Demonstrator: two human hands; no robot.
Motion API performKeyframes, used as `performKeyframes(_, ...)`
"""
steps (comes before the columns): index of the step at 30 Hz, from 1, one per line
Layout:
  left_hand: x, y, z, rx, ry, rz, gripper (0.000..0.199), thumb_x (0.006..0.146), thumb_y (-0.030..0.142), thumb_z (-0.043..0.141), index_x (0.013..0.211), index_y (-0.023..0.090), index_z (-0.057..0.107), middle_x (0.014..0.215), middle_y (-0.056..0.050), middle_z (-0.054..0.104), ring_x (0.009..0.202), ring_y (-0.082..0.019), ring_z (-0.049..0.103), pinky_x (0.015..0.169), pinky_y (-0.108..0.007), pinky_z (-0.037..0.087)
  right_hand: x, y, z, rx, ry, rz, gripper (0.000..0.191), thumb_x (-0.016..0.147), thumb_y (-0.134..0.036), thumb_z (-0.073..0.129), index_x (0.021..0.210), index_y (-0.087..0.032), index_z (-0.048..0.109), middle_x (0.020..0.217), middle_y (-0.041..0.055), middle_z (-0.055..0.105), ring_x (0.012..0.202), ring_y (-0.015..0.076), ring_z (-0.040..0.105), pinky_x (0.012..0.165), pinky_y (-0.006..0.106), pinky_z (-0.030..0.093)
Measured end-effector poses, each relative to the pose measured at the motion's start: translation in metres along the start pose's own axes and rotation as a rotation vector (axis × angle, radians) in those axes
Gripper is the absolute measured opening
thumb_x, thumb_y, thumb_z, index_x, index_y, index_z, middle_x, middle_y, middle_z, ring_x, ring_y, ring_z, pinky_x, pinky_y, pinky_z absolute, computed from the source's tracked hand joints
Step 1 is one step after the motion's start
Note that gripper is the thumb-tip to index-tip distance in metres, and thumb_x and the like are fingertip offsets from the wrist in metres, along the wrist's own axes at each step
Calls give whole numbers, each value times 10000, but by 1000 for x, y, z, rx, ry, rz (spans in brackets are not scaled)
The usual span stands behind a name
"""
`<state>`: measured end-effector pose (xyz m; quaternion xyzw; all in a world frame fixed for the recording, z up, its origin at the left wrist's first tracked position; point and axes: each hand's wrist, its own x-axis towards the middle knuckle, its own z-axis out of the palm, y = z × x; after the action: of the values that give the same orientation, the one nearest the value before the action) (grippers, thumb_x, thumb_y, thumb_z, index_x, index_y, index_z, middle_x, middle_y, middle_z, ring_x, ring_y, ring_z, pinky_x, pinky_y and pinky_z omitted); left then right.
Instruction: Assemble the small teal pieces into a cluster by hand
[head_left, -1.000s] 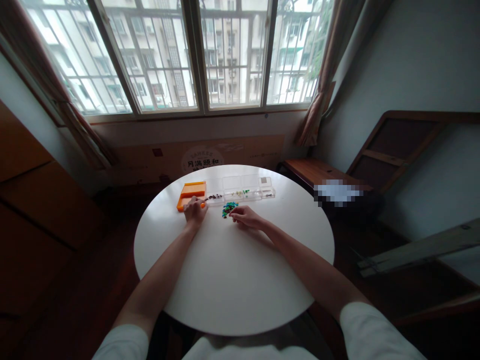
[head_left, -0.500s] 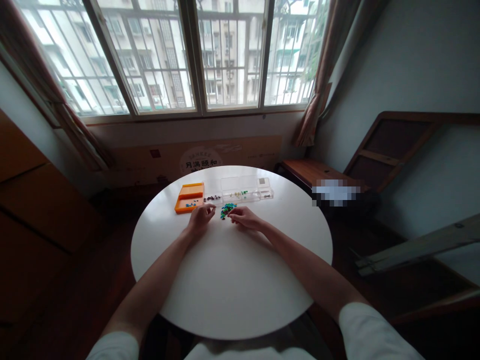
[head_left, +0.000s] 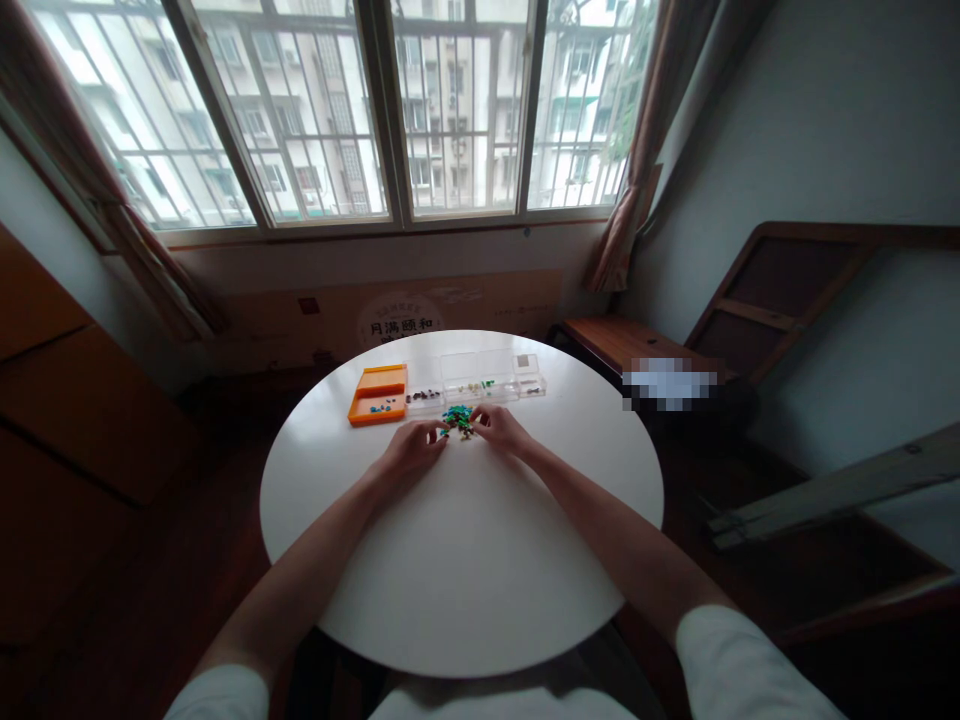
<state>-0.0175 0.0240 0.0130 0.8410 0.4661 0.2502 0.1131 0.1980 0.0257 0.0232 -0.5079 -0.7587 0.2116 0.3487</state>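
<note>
A loose pile of small green, blue, brown and pale pieces (head_left: 458, 417) lies on the white table, between my two hands. At the pile's left edge, the bent fingers and thumb of my left hand (head_left: 417, 443) come together; whatever they pinch is too small to make out. My right hand (head_left: 501, 430) reaches into the pile's right side with curled fingers, their tips partly lost among the pieces. Behind my left hand sits an open orange case (head_left: 360, 419) with a few blue pieces in it. A clear compartment box (head_left: 499, 393) holds brown, pale and green pieces in separate sections.
The round white table (head_left: 465, 580) has its far edge near a long printed cardboard panel (head_left: 480, 300) beneath the window. A low wooden bench (head_left: 611, 340) stands at the right beyond the table, with a leaning wooden frame (head_left: 765, 300) behind it.
My left hand has moved right and slightly nearer to me, from beside the boxes to the pile's edge. My right hand has shifted a little right and farther out. Pale pieces now show at the pile's near side.
</note>
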Motion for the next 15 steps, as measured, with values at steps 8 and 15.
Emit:
performKeyframes(8,0,-7,4,22,6,58,222,767,279,562,931,236,705,744,1,667,598,-104,551,571,-190,372,-3,-3,6,-26,-28,-29,156,727,-148,528,786,-125,671,600,14,609,527,93,500,528,180,340)
performKeyframes(15,1,-7,6,19,22,75,169,763,268,566,840,220,709,723,8,666,606,-105,555,575,-188,374,-3,-1,9,9,-4,-56,160,724,-144,528,779,-121,677,594,14,599,529,94,493,529,184,341)
